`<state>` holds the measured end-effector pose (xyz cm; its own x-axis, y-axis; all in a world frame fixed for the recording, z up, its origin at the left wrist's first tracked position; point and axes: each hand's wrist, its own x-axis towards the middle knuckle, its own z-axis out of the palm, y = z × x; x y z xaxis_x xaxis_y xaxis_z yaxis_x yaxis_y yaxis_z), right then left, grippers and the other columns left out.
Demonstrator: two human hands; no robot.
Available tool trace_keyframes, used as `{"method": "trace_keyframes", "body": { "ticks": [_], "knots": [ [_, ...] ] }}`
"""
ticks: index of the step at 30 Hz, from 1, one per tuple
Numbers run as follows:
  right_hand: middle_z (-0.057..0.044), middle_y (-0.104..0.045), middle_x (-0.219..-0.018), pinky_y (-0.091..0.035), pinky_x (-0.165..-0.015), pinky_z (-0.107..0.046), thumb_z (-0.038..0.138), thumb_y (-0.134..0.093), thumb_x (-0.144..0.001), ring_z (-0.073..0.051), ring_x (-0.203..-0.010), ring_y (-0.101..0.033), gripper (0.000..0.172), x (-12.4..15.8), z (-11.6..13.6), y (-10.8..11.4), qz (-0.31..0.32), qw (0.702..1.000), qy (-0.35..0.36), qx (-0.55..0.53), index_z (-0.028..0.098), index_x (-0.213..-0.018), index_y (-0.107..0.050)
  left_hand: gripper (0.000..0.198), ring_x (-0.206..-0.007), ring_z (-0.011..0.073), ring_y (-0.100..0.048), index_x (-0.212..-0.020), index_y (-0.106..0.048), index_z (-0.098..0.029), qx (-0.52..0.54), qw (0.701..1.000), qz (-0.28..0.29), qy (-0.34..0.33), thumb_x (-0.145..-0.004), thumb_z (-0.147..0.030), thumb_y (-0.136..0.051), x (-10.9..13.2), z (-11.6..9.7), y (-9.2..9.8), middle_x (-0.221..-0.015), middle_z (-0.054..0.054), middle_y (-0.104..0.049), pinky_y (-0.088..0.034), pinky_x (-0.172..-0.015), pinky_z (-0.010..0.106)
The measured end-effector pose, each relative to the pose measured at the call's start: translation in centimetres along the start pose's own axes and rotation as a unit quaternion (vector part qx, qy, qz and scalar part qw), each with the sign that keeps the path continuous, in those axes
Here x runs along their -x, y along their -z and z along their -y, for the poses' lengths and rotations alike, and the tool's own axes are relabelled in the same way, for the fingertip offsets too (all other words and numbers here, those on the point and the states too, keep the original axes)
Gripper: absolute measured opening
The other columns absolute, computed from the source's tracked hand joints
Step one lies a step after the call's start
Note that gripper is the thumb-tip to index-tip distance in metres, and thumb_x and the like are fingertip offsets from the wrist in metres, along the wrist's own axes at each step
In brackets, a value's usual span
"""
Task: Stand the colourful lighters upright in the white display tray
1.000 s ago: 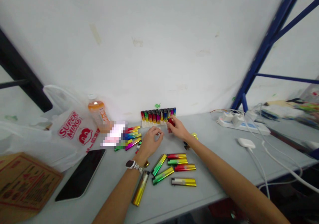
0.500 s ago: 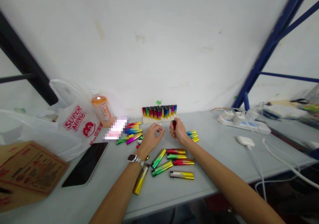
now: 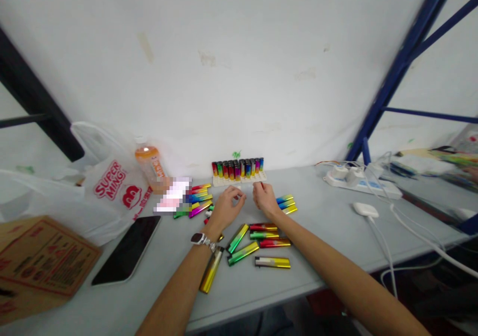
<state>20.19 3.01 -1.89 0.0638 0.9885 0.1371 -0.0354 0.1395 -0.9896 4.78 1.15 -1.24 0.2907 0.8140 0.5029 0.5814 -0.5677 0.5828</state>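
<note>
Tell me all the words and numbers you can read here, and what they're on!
"SUPER MING": big red letters on the plastic bag; more red writing beneath is too blurred to read.
Bottle: label writing too blurred.
Cardboard box: printing too small and blurred.
Green mark on the wall: too small to read.
Lighters: no readable words.
No readable numbers anywhere.
</note>
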Motion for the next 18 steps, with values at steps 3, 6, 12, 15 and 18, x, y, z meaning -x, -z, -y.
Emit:
{"method": "trace_keyframes", "body": {
  "ticks": [3,6,12,15,18],
  "knots": [
    [0.008,-0.028,-0.045,-0.019,-0.041,-0.023,0.049,-0.047,-0.080,-0.008,-0.041,-0.028,0.034,0.4,0.3,-0.1,0.003,1.000,-0.003,-0.002,0.024,-0.058,-0.036,0.020,-0.083,0.0166,-0.060,-0.081,-0.066,-0.020,-0.005,1.000,0.000,0.002,-0.091,-0.030,-0.052,0.0,0.0,0.1,-0.090,0.004,-0.064,-0.048,-0.073,0.029],
    [0.008,-0.028,-0.043,-0.018,-0.039,-0.024,0.058,-0.050,-0.079,-0.008,-0.039,-0.025,0.043,1.0,1.1,-0.2,0.018,0.999,-0.011,-0.024,0.024,-0.058,-0.037,0.021,-0.083,0.0167,-0.060,-0.081,-0.066,-0.020,-0.008,1.000,0.004,0.004,-0.091,-0.031,-0.052,0.0,-0.2,0.1,-0.090,0.004,-0.063,-0.048,-0.072,0.029],
    [0.007,-0.031,-0.041,-0.020,-0.038,-0.024,0.062,-0.044,-0.082,-0.009,-0.037,-0.027,0.047,0.7,1.0,0.1,0.009,1.000,-0.008,-0.024,0.023,-0.057,-0.041,0.020,-0.084,0.0170,-0.060,-0.081,-0.066,-0.020,-0.001,1.000,0.014,0.010,-0.092,-0.029,-0.052,0.1,-0.4,0.1,-0.091,0.004,-0.063,-0.048,-0.072,0.029],
    [0.006,-0.034,-0.041,-0.021,-0.039,-0.024,0.054,-0.044,-0.083,-0.009,-0.039,-0.031,0.040,-0.1,0.1,0.2,-0.019,0.999,0.029,0.017,0.023,-0.057,-0.040,0.020,-0.084,0.0172,-0.060,-0.082,-0.066,-0.020,0.001,1.000,0.017,0.008,-0.092,-0.029,-0.052,0.1,-0.5,0.1,-0.090,0.004,-0.063,-0.048,-0.073,0.029],
    [0.007,-0.033,-0.042,-0.020,-0.040,-0.023,0.049,-0.044,-0.082,-0.008,-0.040,-0.030,0.035,-0.5,-0.4,0.1,-0.036,0.998,0.040,0.030,0.023,-0.059,-0.039,0.021,-0.084,0.0176,-0.060,-0.081,-0.066,-0.019,0.003,1.000,0.019,0.000,-0.092,-0.030,-0.052,0.1,-0.4,0.1,-0.090,0.004,-0.063,-0.047,-0.073,0.030]
  ]
}}
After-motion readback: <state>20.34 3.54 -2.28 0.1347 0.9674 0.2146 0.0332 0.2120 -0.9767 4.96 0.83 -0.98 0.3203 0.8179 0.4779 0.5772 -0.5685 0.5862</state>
